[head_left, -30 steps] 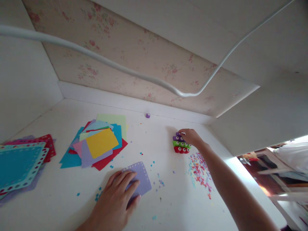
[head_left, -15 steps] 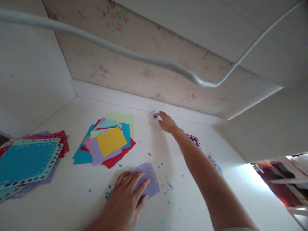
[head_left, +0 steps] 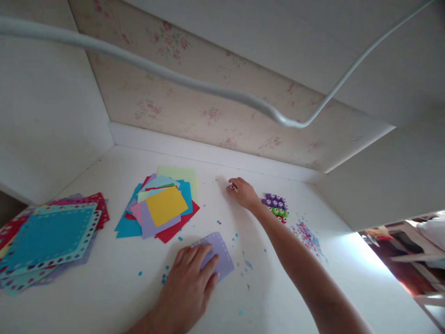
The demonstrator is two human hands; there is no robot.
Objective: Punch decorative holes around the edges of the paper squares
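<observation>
1 sm. purple piece (head_left: 229,187): my R hand (head_left: 244,193) is clamping it w/ fingertips, approx. 9 o'clock of palm; axis not showing. L hand (head_left: 189,283), fingers slightly apart, is pressing lilac sheet (head_left: 224,262).

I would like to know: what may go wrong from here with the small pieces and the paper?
The right hand pinches a purple piece in its fingertips; such a small thing might slip out.
The right forearm passes close to the eyed pieces and the confetti, so it could knock or scatter them.
The left hand lies on the purple sheet; if it slides, the sheet may shift or crease.
</observation>
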